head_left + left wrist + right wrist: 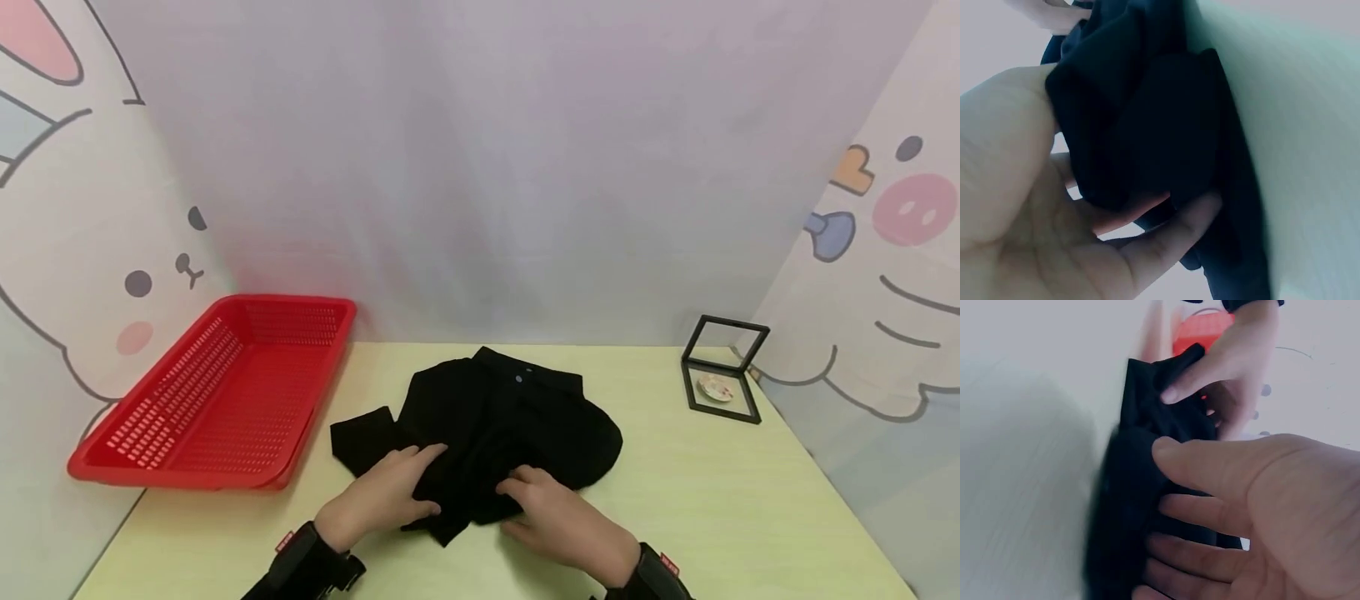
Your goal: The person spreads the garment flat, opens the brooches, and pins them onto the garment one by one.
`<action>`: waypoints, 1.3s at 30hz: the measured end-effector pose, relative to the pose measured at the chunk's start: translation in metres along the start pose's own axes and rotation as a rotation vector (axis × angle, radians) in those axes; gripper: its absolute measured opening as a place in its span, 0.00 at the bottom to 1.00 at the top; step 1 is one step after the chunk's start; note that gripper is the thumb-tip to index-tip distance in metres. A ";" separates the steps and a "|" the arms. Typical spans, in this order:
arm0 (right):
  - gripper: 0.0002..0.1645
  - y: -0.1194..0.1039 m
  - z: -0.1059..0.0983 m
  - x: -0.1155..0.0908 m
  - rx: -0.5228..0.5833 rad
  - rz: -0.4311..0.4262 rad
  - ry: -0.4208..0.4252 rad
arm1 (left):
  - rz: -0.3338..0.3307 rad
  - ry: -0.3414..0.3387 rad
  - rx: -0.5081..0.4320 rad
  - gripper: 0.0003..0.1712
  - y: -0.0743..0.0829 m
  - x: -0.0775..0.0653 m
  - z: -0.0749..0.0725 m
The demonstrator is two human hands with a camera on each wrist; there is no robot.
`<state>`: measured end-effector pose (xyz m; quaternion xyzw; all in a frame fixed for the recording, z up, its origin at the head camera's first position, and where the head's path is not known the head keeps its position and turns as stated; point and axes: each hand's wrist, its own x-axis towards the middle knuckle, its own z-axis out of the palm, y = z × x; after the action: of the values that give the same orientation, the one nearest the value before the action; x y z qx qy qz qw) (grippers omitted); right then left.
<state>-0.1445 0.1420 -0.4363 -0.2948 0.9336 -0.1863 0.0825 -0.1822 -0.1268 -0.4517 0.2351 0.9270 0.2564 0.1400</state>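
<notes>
A rumpled black shirt point(517, 417) lies on the table, its collar at the far side with small buttons showing. My left hand point(386, 492) rests on its left front part, fingers spread and thumb apart. In the left wrist view, dark folds point(1141, 125) lie between the left thumb side and the loosely bent fingers point(1166, 247). At the near right edge, my right hand point(551, 517) touches the cloth with bent fingertips. The right wrist view shows the right thumb point(1175, 456) and fingers set apart against the shirt point(1125, 487), with the left hand point(1229, 375) beyond.
A red plastic basket point(300, 400) with slotted sides stands at the left of the pale yellow table point(675, 517). At the back right is a hinged black frame point(723, 414) with a small round patterned piece point(715, 388) inside. Printed curtains point(480, 183) surround the table.
</notes>
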 end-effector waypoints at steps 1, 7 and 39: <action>0.20 0.001 0.001 0.000 -0.027 0.006 0.014 | 0.005 0.009 0.012 0.44 0.002 0.003 0.001; 0.18 0.006 0.008 0.002 -0.213 0.088 0.111 | 0.030 0.012 0.025 0.44 0.023 0.018 0.010; 0.13 0.060 -0.045 -0.012 -0.087 0.195 0.356 | 0.107 0.292 -0.077 0.41 0.025 0.018 -0.034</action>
<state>-0.1774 0.2080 -0.4180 -0.1688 0.9647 -0.1860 -0.0791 -0.2015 -0.1123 -0.4128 0.2386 0.9132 0.3302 -0.0012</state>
